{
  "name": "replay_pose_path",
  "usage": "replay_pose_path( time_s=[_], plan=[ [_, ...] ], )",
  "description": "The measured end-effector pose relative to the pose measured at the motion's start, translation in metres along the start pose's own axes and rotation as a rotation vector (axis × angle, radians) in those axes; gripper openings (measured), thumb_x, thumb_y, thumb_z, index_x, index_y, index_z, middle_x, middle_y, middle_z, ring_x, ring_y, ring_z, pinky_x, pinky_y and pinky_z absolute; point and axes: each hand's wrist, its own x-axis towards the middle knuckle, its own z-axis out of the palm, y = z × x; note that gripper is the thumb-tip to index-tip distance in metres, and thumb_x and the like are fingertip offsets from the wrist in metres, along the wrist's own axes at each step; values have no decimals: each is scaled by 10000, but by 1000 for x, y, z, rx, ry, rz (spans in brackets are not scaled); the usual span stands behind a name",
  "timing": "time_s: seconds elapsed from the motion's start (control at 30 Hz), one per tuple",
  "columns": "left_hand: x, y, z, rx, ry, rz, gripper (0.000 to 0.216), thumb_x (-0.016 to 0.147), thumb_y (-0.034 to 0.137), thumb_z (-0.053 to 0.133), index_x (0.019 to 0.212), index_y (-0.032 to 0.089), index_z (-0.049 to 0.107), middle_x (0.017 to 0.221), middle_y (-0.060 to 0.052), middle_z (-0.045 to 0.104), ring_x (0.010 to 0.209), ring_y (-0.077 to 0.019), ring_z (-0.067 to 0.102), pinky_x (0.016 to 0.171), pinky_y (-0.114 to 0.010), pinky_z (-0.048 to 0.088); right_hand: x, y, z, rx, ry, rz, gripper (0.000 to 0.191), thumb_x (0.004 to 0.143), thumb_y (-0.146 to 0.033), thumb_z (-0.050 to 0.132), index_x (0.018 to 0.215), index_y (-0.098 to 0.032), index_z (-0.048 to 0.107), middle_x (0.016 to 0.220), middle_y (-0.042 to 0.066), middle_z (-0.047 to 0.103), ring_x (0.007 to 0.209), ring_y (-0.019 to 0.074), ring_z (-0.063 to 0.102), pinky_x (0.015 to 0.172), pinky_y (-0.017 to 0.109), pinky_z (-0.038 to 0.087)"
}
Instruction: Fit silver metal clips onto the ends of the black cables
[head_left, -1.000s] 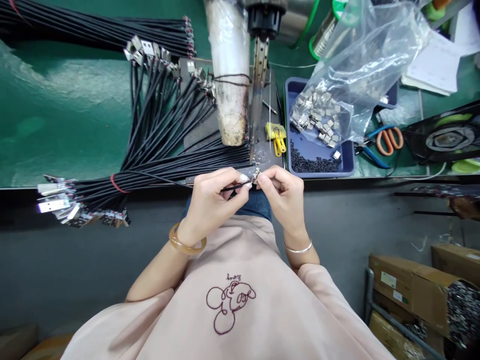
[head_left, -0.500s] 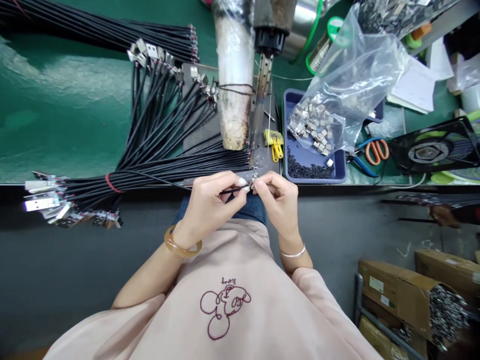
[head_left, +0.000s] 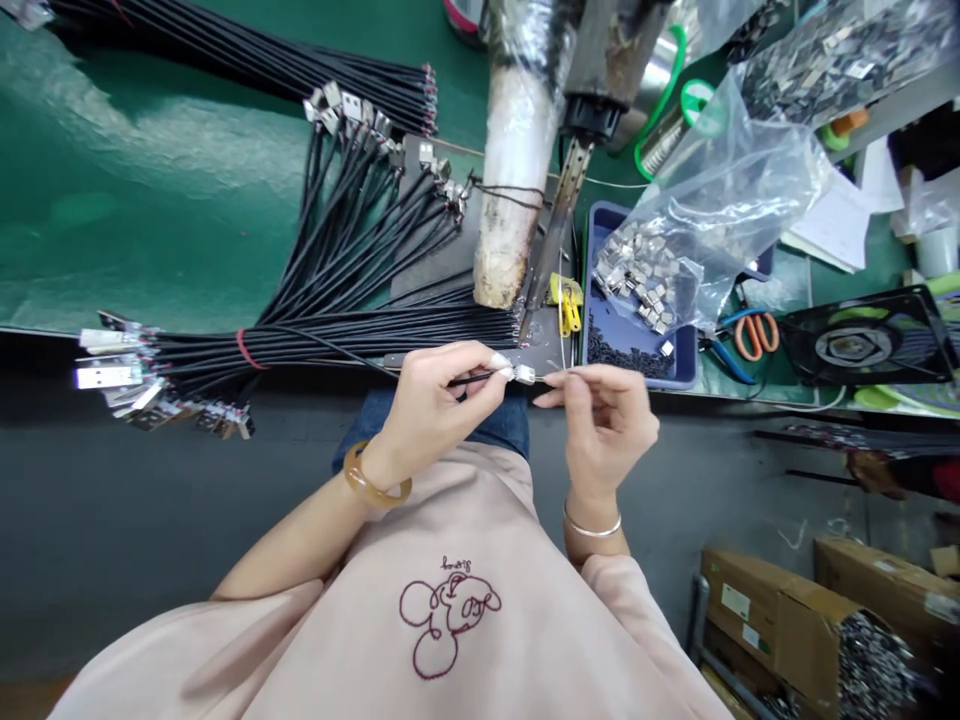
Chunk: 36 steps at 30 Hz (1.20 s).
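My left hand [head_left: 431, 400] pinches the end of a thin black cable [head_left: 469, 379], which carries a small metal connector shell [head_left: 523, 374] at its tip. It is held just in front of the bench edge, above my lap. My right hand [head_left: 604, 420] is a little to the right of the shell, apart from it, with its fingers loosely spread and nothing visible in them. A bundle of black cables [head_left: 322, 340] tied with a red band lies on the bench to the left, its metal plugs [head_left: 112, 375] sticking out past the edge.
A blue tray [head_left: 637, 350] holds small black pieces and a clear bag of metal shells [head_left: 637, 275]. A wrapped post [head_left: 514, 180], a soldering tool [head_left: 559, 215], yellow snips [head_left: 568, 305], orange scissors [head_left: 757, 335], a black fan [head_left: 862, 345]. Cardboard boxes [head_left: 780, 610] stand on the floor, right.
My right hand has let go of the metal shell and moved away to the right, fingers opening. The left hand keeps the cable. The view has shifted to the right.
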Motion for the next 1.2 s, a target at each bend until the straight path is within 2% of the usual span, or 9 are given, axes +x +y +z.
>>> replay_pose_path(
  time_s=[0.13,0.23,0.33,0.47,0.6,0.73,0.9,1.07,1.2],
  plan=[
    [3,0,1,-51,-16,-64,93,838,104,663,768,145,708,669,2,676,551,-79,575,470,-153,429,4,4,9,86,-146,83,65,943,-280,672,920,-225,645,1101,46,764,763,136,777,716,286,668],
    [6,0,2,-68,-28,-114,104,849,105,652,797,150,729,748,-9,738,651,-101,679,567,-148,520,9,6,14,160,-186,138,100,942,-271,663,869,-218,619,1052,32,775,851,140,786,754,271,673],
    [8,1,4,-83,-11,-155,101,848,118,659,792,157,734,767,-4,758,674,-108,707,592,-146,546,14,7,14,134,-169,87,91,939,-249,647,860,-224,611,1034,23,781,928,146,781,778,269,671],
    [8,2,7,-101,14,-190,111,851,115,659,786,163,736,777,2,764,699,-107,723,623,-141,562,16,7,13,127,-167,38,89,933,-246,655,863,-234,601,1033,12,785,903,142,780,768,269,671],
    [7,1,8,-105,46,-182,88,850,119,662,797,152,725,770,-5,754,684,-102,714,617,-137,560,15,8,14,185,-171,83,83,931,-245,674,871,-229,618,1056,11,777,824,129,785,737,261,677],
    [7,-1,10,-87,79,-183,54,833,133,673,802,137,717,774,-24,745,670,-111,703,591,-152,563,15,8,16,222,-154,99,81,927,-229,687,867,-226,632,1057,8,777,849,134,793,747,252,677],
    [7,-1,12,-81,118,-157,53,837,131,668,809,135,713,779,-33,744,681,-122,712,606,-174,570,18,7,17,207,-142,55,67,919,-206,693,874,-229,649,1049,2,777,881,133,791,761,245,680],
    [8,0,12,-50,132,-100,79,820,99,658,790,144,715,761,-17,745,664,-97,688,603,-152,552,21,5,17,158,-140,13,65,907,-175,697,878,-232,685,1009,-14,775,800,105,775,728,224,679],
    [7,1,11,-78,98,-159,75,828,113,653,784,145,705,736,-12,727,642,-99,678,580,-157,537,21,6,16,101,-157,-39,83,897,-150,691,867,-228,685,979,-11,776,807,115,772,710,232,682]
  ],
)
